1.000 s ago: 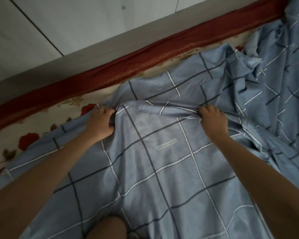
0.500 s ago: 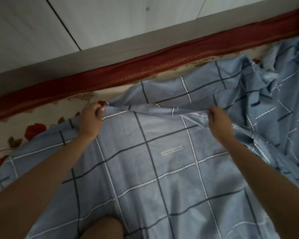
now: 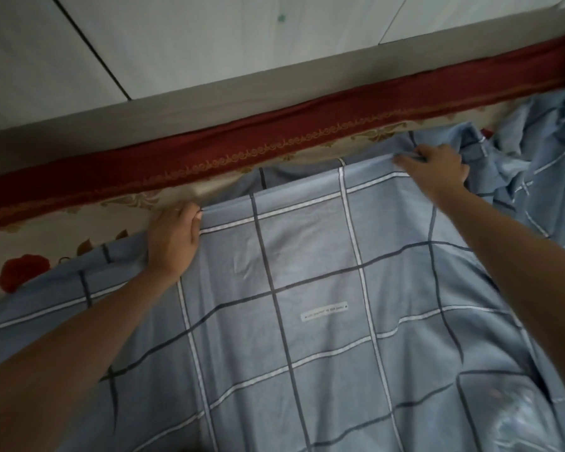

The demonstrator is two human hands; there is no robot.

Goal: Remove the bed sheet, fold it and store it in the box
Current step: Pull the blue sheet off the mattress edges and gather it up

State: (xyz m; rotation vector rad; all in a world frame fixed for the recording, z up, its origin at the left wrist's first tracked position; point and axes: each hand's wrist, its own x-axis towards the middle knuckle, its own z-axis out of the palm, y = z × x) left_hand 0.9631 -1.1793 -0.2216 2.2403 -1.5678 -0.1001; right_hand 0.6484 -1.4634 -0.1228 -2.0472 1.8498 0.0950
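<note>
- Sheet point(image 3: 307, 272) edge runs left-right at far side, tilting farther at right.
- L hand point(image 3: 171, 243) grips its left end; R hand point(image 3: 437, 171), farther out, pinches right end.

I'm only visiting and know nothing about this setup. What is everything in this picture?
bed sheet: one, blue with dark and white check lines, spread over the bed, bunched at the right.
label: one, white, near the middle of the bed sheet.
floral cover: one, cream with red roses and a dark red border, under the bed sheet, showing past its far edge.
ledge: one, grey, beyond the red border.
panels: several, white, behind the ledge.
left hand: one, grips the bed sheet's far edge on the left.
right hand: one, pinches that edge on the right.
</note>
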